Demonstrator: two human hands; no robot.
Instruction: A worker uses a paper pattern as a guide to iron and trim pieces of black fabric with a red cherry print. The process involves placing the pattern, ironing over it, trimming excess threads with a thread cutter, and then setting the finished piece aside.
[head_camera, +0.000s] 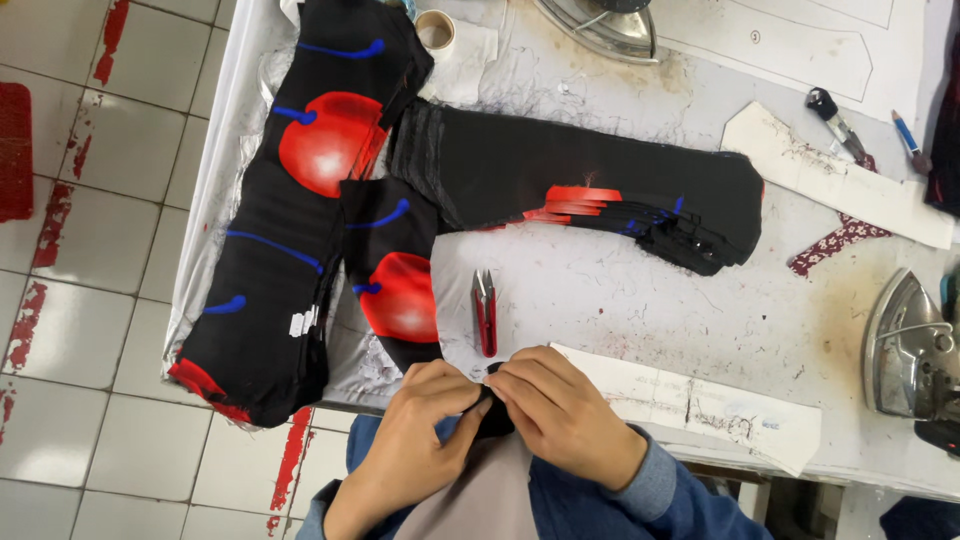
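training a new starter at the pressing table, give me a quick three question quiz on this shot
1. True or false: both hands, left hand and right hand, pinch the same small black fabric piece.
2. What lies just above the hands on the table? A) red snips B) a blue pencil C) a tape roll
3. How many irons are in view, and where?

Key:
1. True.
2. A, the red snips.
3. Two: one iron at the top edge, another iron at the right edge.
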